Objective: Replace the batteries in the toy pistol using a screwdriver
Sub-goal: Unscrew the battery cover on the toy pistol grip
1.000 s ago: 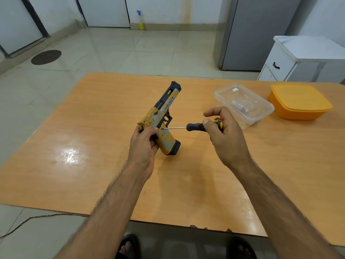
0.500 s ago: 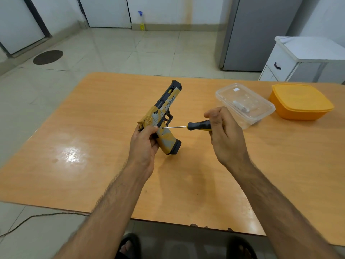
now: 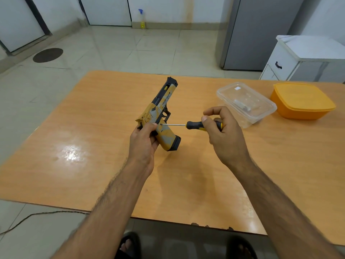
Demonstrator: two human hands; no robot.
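A yellow, grey and black toy pistol (image 3: 164,107) is held above the wooden table (image 3: 97,128), barrel pointing away, grip down. My left hand (image 3: 143,141) grips its rear and grip from the left. My right hand (image 3: 222,131) holds a screwdriver (image 3: 196,125) with a black and yellow handle, lying level. Its thin metal tip touches the right side of the grip, just beside my left thumb. The screw itself is too small to make out.
A clear plastic container (image 3: 246,103) with small pale items inside stands right of my right hand. An orange lidded box (image 3: 302,100) is further right. A white cabinet (image 3: 302,58) and a grey fridge (image 3: 261,32) stand beyond the table's far right.
My right fingers have shifted round the screwdriver handle, showing its yellow end again. The tip stays on the same spot on the grip. The pistol and left hand have hardly moved.
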